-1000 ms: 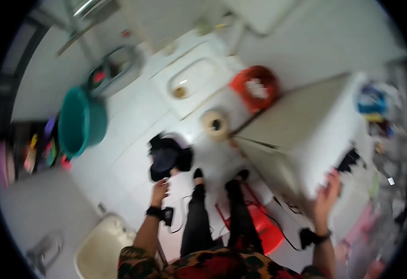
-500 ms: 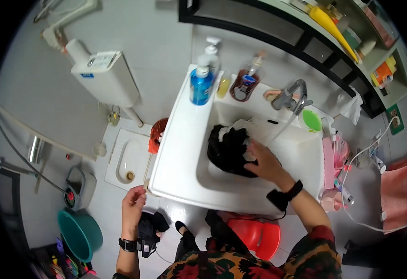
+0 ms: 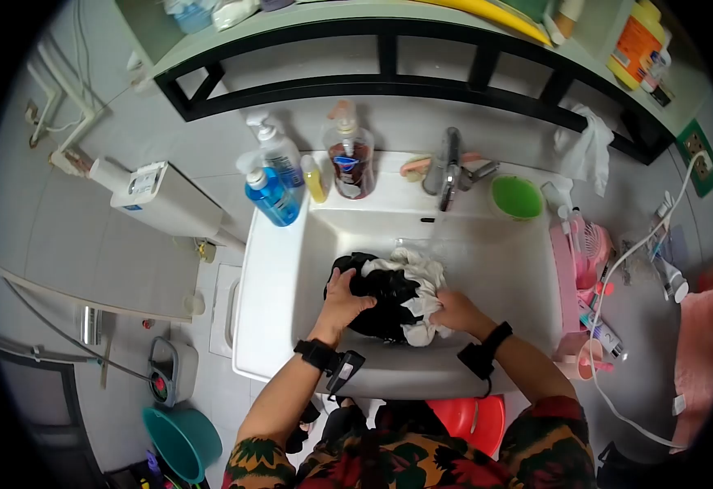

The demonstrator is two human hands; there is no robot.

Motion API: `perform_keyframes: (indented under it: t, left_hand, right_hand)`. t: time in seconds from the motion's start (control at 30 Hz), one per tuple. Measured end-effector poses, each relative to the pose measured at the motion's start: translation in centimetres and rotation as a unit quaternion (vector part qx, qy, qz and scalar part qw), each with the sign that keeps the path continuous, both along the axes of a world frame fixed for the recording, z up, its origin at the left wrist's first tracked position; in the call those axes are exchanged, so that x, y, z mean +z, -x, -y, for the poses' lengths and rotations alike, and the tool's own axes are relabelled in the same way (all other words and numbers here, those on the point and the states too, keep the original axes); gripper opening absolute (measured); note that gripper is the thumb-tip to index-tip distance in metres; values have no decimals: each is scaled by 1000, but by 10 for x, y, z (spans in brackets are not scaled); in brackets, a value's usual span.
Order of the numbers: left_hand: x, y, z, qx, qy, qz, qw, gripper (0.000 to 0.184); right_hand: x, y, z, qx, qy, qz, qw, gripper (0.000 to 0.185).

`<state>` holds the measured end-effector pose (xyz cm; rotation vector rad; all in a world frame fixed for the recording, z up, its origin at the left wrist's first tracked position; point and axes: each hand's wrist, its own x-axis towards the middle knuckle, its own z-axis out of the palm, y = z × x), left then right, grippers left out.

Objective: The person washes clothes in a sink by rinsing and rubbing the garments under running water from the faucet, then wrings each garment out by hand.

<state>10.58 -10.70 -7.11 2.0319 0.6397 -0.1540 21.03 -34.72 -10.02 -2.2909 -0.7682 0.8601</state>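
Note:
A wet-looking heap of black cloth (image 3: 381,297) and white cloth (image 3: 423,275) lies in the basin of the white sink (image 3: 503,301). My left hand (image 3: 344,303) rests on the left side of the black cloth, thumb apart from the fingers. On the right, my right hand (image 3: 460,315) has its fingers closed on the edge of the white cloth; the fingertips are partly hidden. The faucet (image 3: 449,171) stands above the heap at the sink's back edge. Both wrists carry black straps with small devices.
Behind the basin stand a blue pump bottle (image 3: 272,198), a dark red pump bottle (image 3: 350,163) and a green bowl (image 3: 516,198). A black-framed shelf (image 3: 421,85) overhangs the back. Pink holders (image 3: 567,277) line the right side. Below is a red stool (image 3: 487,420).
My left hand has come from outside the sink's left edge onto the black cloth. My right hand has moved onto the white cloth, more of which now shows. The view has shifted.

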Motion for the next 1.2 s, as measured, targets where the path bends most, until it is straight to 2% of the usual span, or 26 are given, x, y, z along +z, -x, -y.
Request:
perform_keyframes:
  t: [0.03, 0.1, 0.13, 0.17, 0.23, 0.27, 0.3, 0.33, 0.37, 0.43, 0.47, 0.5, 0.6, 0.7, 0.8, 0.83, 0.9, 0.97, 1.0, 1.07, 1.1, 1.13, 1.2]
  left_hand:
    - [-11, -8, 4, -7, 2, -1, 1000, 84]
    - [-30, -21, 12, -150, -1, -129, 980, 100]
    - [-36, -28, 20, -177, -19, -150, 973, 109]
    - [-51, -27, 27, -166, -48, -67, 983, 96]
    - [-29, -37, 42, -109, -4, -40, 993, 64]
    - [-47, -41, 44, -55, -6, 0, 998, 44]
    - [-10, -38, 50, -32, 10, 55, 998, 35]
    - [9, -43, 46, -25, 1, 53, 998, 33]
    - [33, -47, 36, -12, 37, 62, 997, 32]
    - [69, -54, 16, -40, 82, 175, 980, 27]
    - [78, -59, 4, -49, 119, 177, 976, 27]
    - [107, -56, 4, -64, 77, 212, 972, 28]
    - [178, -48, 9, -88, 69, 283, 953, 29]
    - [207, -47, 12, -86, 53, 303, 948, 32]
    - [215, -53, 18, -106, -157, 335, 923, 38]
    - [214, -56, 20, -131, -214, 301, 920, 40]
    - [190, -67, 21, -181, -222, 273, 919, 42]
    - [152, -77, 21, -238, -152, 193, 940, 50]
    - [130, -80, 21, -267, -122, 161, 942, 52]
    - [82, -80, 16, -266, -97, 129, 951, 64]
    - [58, -79, 11, -265, -106, 123, 950, 67]
    - [43, -75, 7, -266, -104, 119, 951, 67]
    - [18, -66, 0, -223, -157, 22, 962, 73]
  right_hand:
    - [14, 3, 8, -7, 2, -1, 1000, 34]
    - [44, 9, 12, -55, 32, 11, 998, 32]
    - [63, 10, 11, -84, 38, 14, 996, 31]
    - [79, 13, 9, -91, 39, 13, 995, 31]
    - [110, 18, 8, -83, -51, 183, 978, 31]
    - [124, 18, 13, -91, -49, 184, 977, 31]
    - [137, 17, 19, -95, -60, 276, 954, 30]
    - [148, 16, 25, -98, -69, 366, 923, 32]
    - [156, 12, 33, -107, -66, 369, 921, 32]
    - [172, 4, 48, -139, -75, 366, 917, 33]
    - [185, 6, 48, -131, -87, 373, 914, 33]
    - [191, 7, 48, -135, -89, 377, 912, 33]
    - [207, 8, 48, -171, -138, 396, 892, 33]
    - [222, 11, 50, -206, -193, 410, 867, 34]
    - [221, 9, 57, -212, -204, 437, 850, 36]
    - [212, 8, 58, -223, -171, 436, 855, 35]
    - [188, 2, 61, -232, -135, 434, 860, 34]
    - [146, -8, 65, -259, -39, 400, 878, 32]
    - [122, -14, 72, -257, -37, 397, 880, 32]
    - [77, -22, 84, -219, 96, 331, 913, 35]
    - [65, -21, 84, -218, 97, 328, 914, 35]
    - [56, -20, 83, -200, 149, 293, 923, 37]
    - [59, -20, 81, -156, 209, 238, 935, 45]
